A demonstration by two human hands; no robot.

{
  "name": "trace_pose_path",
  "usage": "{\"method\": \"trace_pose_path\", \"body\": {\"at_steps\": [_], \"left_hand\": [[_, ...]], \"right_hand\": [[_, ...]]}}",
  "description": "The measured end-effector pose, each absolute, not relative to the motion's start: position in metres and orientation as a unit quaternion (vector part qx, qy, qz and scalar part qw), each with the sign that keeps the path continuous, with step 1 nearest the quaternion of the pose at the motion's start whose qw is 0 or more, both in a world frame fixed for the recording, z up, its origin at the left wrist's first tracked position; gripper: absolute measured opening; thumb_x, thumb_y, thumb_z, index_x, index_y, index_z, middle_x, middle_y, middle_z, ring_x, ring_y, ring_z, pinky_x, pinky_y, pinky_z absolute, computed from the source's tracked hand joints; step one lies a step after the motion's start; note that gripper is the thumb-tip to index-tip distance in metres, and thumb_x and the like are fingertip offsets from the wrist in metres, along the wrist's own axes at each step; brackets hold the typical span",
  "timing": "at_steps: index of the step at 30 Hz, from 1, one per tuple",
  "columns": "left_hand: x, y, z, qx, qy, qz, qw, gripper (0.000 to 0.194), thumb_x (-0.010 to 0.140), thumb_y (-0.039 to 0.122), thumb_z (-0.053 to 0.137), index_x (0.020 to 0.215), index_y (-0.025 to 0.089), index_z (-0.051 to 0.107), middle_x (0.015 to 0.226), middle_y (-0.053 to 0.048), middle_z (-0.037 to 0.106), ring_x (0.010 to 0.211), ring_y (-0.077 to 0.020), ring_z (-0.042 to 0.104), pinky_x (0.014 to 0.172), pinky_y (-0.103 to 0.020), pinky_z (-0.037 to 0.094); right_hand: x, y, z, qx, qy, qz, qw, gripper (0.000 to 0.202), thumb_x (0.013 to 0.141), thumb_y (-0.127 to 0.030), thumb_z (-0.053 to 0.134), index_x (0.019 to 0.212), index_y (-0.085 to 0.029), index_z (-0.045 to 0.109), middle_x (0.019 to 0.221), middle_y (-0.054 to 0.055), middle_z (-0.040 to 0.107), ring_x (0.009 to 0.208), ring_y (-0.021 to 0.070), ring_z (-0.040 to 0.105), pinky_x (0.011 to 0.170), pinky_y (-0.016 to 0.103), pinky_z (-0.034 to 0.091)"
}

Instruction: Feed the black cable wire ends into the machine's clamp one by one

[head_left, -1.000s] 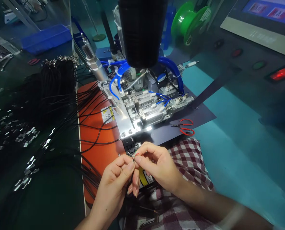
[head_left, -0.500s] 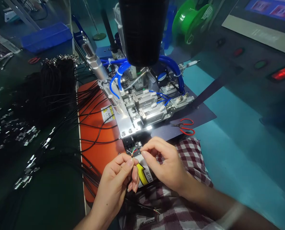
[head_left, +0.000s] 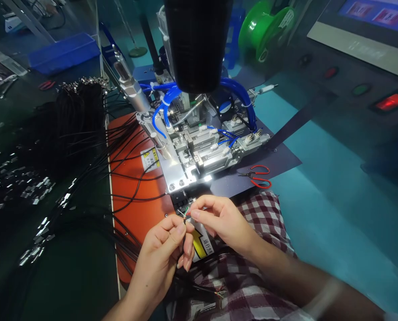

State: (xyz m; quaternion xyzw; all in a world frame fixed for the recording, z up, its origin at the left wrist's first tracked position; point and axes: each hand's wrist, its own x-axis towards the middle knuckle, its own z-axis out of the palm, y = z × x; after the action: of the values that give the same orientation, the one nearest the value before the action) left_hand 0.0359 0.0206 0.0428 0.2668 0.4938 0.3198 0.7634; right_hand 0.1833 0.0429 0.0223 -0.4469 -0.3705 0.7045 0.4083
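Note:
Between the thumb and fingers of my left hand (head_left: 167, 243) is the end of a black cable (head_left: 184, 220), pinched upright. Thin coloured wires (head_left: 185, 211), green, white and red among them, fan out of its stripped tip. My right hand (head_left: 221, 220) is closed in a pinch at the red wire, its thumb and index finger right beside the cable tip. Just beyond both hands stands the front block of a metal machine (head_left: 205, 151) with blue air hoses. A label with a yellow arrow (head_left: 199, 244) lies beneath my hands.
Red-handled snips (head_left: 261, 176) lie on the dark plate at the right. Black cables (head_left: 135, 196) cross the orange board (head_left: 128, 178). A large cable bundle (head_left: 81, 111) covers the left table. More stripped cables (head_left: 215, 292) rest on my lap. A dark cylinder (head_left: 197, 44) hangs overhead.
My right hand has moved left, its fingertips coming in to the red wire. My left hand keeps its hold on the cable in nearly the same place.

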Motion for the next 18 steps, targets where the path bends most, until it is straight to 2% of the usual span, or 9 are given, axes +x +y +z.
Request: {"method": "trace_pose_path", "body": {"at_steps": [2,4,7,9,13,18], "left_hand": [[0.036,0.021,0.043,0.264,0.493,0.319,0.765,0.017,0.086,0.029,0.054,0.08,0.014,0.056,0.052,0.003,0.05,0.041,-0.0053,0.044,0.044,-0.018,0.028],[0.036,0.022,0.043,0.266,0.494,0.318,0.764,0.017,0.087,0.029,0.053,0.081,0.014,0.056,0.053,0.003,0.05,0.041,-0.0053,0.044,0.044,-0.018,0.028],[0.036,0.023,0.042,0.272,0.494,0.319,0.762,0.016,0.088,0.028,0.051,0.082,0.014,0.055,0.055,0.003,0.05,0.042,-0.0051,0.043,0.044,-0.018,0.027],[0.036,0.023,0.041,0.275,0.494,0.32,0.761,0.016,0.089,0.027,0.05,0.08,0.015,0.054,0.055,0.003,0.05,0.042,-0.0052,0.043,0.044,-0.018,0.027],[0.037,0.022,0.04,0.278,0.492,0.318,0.761,0.018,0.088,0.028,0.052,0.075,0.015,0.053,0.054,0.003,0.05,0.042,-0.0055,0.044,0.044,-0.018,0.028],[0.037,0.024,0.039,0.27,0.494,0.315,0.764,0.016,0.087,0.029,0.053,0.08,0.014,0.055,0.054,0.003,0.05,0.04,-0.0049,0.042,0.042,-0.018,0.026]], "right_hand": [[0.183,0.041,0.02,-0.476,-0.432,0.641,0.419,0.01,0.079,-0.023,0.059,0.073,-0.017,0.062,0.057,-0.003,0.053,0.045,0.0077,0.042,0.043,0.021,0.034],[0.185,0.039,0.019,-0.508,-0.534,0.518,0.433,0.01,0.081,-0.02,0.057,0.077,-0.017,0.065,0.071,0.001,0.06,0.057,0.0107,0.05,0.052,0.024,0.039],[0.189,0.035,0.02,-0.508,-0.685,0.318,0.414,0.015,0.083,-0.017,0.054,0.086,-0.02,0.068,0.082,0.003,0.063,0.067,0.0134,0.053,0.063,0.029,0.038],[0.193,0.035,0.022,-0.493,-0.737,0.248,0.39,0.015,0.083,-0.019,0.055,0.088,-0.02,0.069,0.084,0.003,0.064,0.067,0.0138,0.053,0.064,0.03,0.035],[0.194,0.038,0.025,-0.495,-0.754,0.23,0.366,0.015,0.084,-0.026,0.055,0.082,-0.019,0.069,0.082,0.002,0.064,0.067,0.0131,0.054,0.063,0.03,0.034],[0.191,0.041,0.019,-0.488,-0.759,0.212,0.375,0.016,0.086,-0.024,0.054,0.082,-0.021,0.069,0.085,0.002,0.065,0.067,0.0124,0.055,0.064,0.029,0.034]]}}
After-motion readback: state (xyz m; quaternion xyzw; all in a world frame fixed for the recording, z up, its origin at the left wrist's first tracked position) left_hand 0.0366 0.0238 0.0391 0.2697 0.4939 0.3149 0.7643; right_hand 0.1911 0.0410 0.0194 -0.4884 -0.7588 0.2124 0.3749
